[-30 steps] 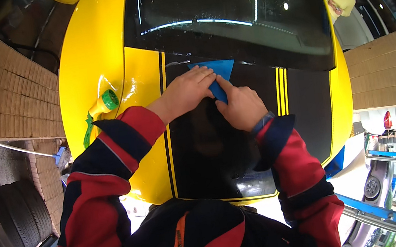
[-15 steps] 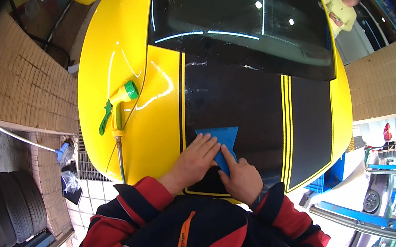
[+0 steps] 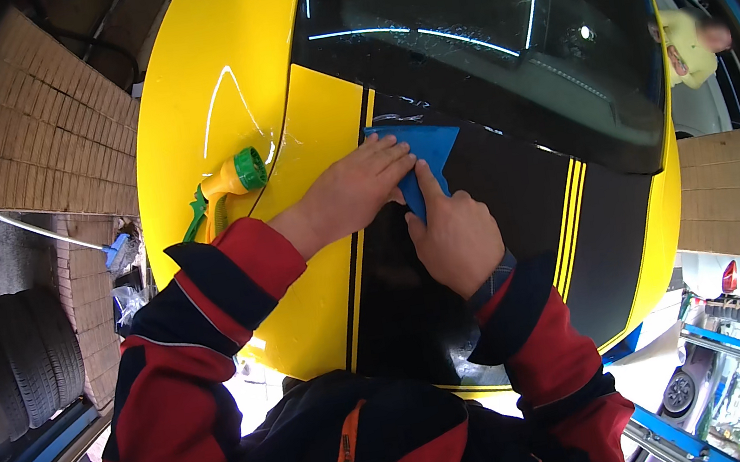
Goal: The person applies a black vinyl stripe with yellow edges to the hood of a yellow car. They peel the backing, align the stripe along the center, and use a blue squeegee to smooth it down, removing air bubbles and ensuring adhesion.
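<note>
A blue squeegee [image 3: 429,141] lies with its wide edge against the black stripe [image 3: 477,189] on a yellow car's panel, just short of the dark window. My right hand [image 3: 459,236] is closed around its handle, the index finger stretched along it toward the blade. From the left, my left hand [image 3: 353,186] presses its fingers together over the blade's left side, gripping it there. Beyond my left forearm, a yellow and green spray nozzle [image 3: 230,179] rests on the yellow bodywork [image 3: 212,93]; its lower part is hidden by my sleeve.
The dark car window [image 3: 466,41] slopes away at the far side. Several tyres [image 3: 23,361] stand on a rack at left, near a blue-headed brush [image 3: 119,252]. A person in a yellow top [image 3: 690,49] is beyond the car at the far right.
Both hands and the squeegee have moved away from my body, up the black stripe toward the window. My left forearm now covers the nozzle's lower end and hose.
</note>
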Tool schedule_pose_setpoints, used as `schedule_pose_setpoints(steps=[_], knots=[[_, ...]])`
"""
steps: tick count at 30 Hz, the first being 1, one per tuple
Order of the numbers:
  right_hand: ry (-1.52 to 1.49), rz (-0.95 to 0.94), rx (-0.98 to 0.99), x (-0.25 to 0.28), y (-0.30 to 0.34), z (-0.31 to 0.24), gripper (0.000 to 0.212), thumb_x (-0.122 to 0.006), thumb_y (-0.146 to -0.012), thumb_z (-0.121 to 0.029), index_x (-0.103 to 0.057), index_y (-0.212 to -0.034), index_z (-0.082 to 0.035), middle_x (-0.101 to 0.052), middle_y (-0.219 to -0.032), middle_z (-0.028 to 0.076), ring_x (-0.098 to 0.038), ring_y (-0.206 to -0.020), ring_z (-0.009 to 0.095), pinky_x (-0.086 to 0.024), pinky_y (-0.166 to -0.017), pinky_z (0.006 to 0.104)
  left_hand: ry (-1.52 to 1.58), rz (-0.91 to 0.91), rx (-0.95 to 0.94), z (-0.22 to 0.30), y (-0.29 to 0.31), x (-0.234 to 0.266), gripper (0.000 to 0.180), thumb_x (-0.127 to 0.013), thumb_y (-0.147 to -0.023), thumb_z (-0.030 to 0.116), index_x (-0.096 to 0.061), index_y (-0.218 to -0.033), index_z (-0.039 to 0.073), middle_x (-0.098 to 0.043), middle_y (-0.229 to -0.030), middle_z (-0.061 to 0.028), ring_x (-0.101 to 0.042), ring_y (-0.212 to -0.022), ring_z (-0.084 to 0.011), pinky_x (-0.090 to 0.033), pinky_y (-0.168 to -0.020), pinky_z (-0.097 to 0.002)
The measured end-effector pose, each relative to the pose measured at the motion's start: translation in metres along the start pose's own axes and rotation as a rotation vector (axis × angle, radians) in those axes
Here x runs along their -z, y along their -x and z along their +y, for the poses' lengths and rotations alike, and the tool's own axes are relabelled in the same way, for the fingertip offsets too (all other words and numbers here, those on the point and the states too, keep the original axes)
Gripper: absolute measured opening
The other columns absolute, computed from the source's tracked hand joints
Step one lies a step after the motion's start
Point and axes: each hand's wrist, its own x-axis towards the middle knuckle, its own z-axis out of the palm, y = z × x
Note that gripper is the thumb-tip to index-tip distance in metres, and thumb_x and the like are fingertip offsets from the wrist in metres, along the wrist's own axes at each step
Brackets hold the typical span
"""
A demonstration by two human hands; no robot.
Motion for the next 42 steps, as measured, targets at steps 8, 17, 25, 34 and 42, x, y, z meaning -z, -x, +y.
schedule_pose_setpoints(steps=[8, 17, 25, 34, 42], knots=[[-0.038, 0.143, 0.021, -0.003, -0.029, -0.003, 0.073, -0.079, -0.100, -0.028, -0.054, -0.164, -0.001, -0.077, -0.092, 0.031, -0.080, -0.083, 0.047, -0.067, -0.076, 0.0540, -0.098, -0.080, -0.014, -0.030, -0.025, 0.019, 0.057, -0.070, -0.110, 0.031, -0.062, -0.161, 0.007, -0.059, -0.169, -0.0138, -0.050, -0.161, -0.0361, -0.038, -0.136, -0.0483], [-0.377, 0.338, 0.096, 0.037, 0.020, 0.009, 0.058, -0.076, -0.105, -0.029, -0.060, -0.156, -0.006, -0.078, -0.104, 0.033, -0.077, -0.103, 0.052, -0.063, -0.090, 0.0564, -0.196, 0.225, -0.123, 0.024, -0.024, 0.061, 0.047, -0.071, -0.108, 0.034, -0.072, -0.146, 0.006, -0.070, -0.153, -0.0150, -0.059, -0.150, -0.0366, -0.041, -0.133, -0.0499], [-1.469, -0.330, -0.153, 0.026, 0.253, 0.075, 0.047, -0.053, -0.115, -0.017, -0.064, -0.158, -0.003, -0.081, -0.114, 0.014, -0.072, -0.091, 0.013, -0.058, -0.076, 0.0227, 0.356, 0.113, -0.175, 0.190, 0.098, -0.018, 0.019, -0.082, -0.097, 0.020, -0.077, -0.111, 0.008, -0.078, -0.105, -0.0081, -0.075, -0.096, -0.0293, -0.056, -0.093, -0.0428], [-1.221, 0.284, 0.002, -0.012, 0.175, 0.093, 0.037, -0.086, -0.104, -0.018, -0.074, -0.134, -0.001, -0.078, -0.105, 0.006, -0.075, -0.097, 0.016, -0.060, -0.088, 0.0296, 0.282, 0.254, -0.203, 0.182, 0.018, -0.031, 0.019, -0.072, -0.107, 0.027, -0.075, -0.110, 0.008, -0.075, -0.093, -0.0116, -0.073, -0.079, -0.0366, -0.059, -0.071, -0.0491], [-1.093, 0.681, 0.044, 0.001, 0.019, 0.134, 0.032, -0.098, -0.091, -0.022, -0.080, -0.098, 0.004, -0.078, -0.087, 0.005, -0.070, -0.079, 0.010, -0.054, -0.072, 0.0278, 0.072, 0.217, 0.013, 0.115, -0.111, -0.031, 0.013, -0.067, -0.107, 0.015, -0.068, -0.118, 0.007, -0.077, -0.106, -0.0193, -0.075, -0.101, -0.0447, -0.062, -0.086, -0.0536]])
